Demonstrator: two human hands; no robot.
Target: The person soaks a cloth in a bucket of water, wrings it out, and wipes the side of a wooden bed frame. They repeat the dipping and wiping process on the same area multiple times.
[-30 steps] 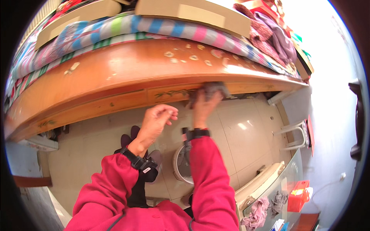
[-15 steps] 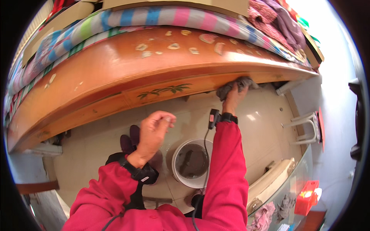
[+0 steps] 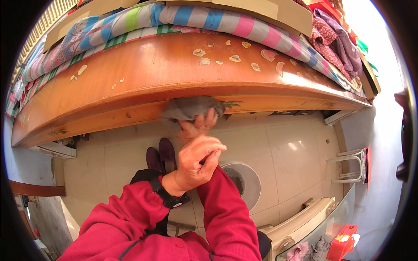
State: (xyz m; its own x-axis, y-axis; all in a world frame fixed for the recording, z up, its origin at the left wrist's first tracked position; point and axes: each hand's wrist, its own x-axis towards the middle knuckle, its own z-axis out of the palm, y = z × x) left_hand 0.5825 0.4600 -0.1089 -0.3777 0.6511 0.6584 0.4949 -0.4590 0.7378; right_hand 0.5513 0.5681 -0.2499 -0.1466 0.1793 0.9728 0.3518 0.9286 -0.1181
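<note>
My right hand (image 3: 200, 124) presses a dark grey rag (image 3: 188, 108) against the front panel (image 3: 261, 103) of an orange-brown wooden bed (image 3: 161, 61). The rag is smeared by motion, with my fingers spread over its lower right part. In front of my right wrist, my left hand (image 3: 198, 163) is curled into a loose fist with nothing visible in it. A white bucket (image 3: 254, 185) of murky grey water stands on the floor, partly hidden behind my right sleeve.
Striped bedding (image 3: 217, 21) and a cardboard piece (image 3: 278, 15) lie on the bed. A pair of dark shoes (image 3: 166, 152) is on the tiled floor. At the right are a white stool (image 3: 355, 165) and a glass-topped table (image 3: 313, 230) bearing a red box (image 3: 342, 243) and cloths.
My right hand and the rag have swept left along the bed's front panel. My left hand has moved slightly right and lower, now crossing in front of my right arm. The view has shifted.
</note>
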